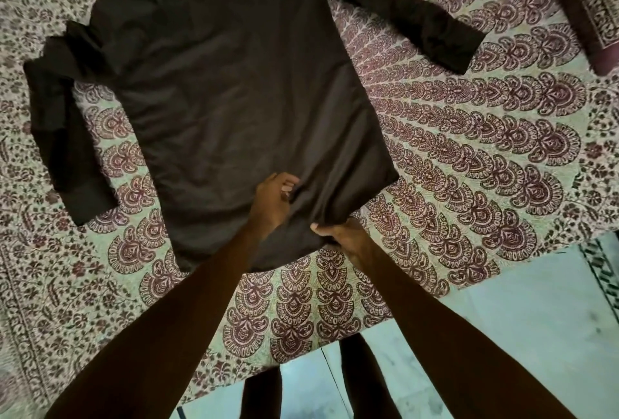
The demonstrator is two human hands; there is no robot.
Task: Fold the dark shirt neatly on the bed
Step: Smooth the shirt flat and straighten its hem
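The dark long-sleeved shirt lies spread flat on the bed, collar end far from me and hem near me. One sleeve bends down at the left, the other stretches out to the upper right. My left hand rests on the cloth near the hem, fingers curled and pinching a small bunch of fabric. My right hand grips the hem edge, thumb on top and fingers hidden under the cloth. The hem puckers between the two hands.
The bed carries a patterned maroon-and-cream sheet. A rolled patterned bolster lies at the upper right. The bed's near edge runs diagonally below my arms, with pale floor tiles and my legs beyond it.
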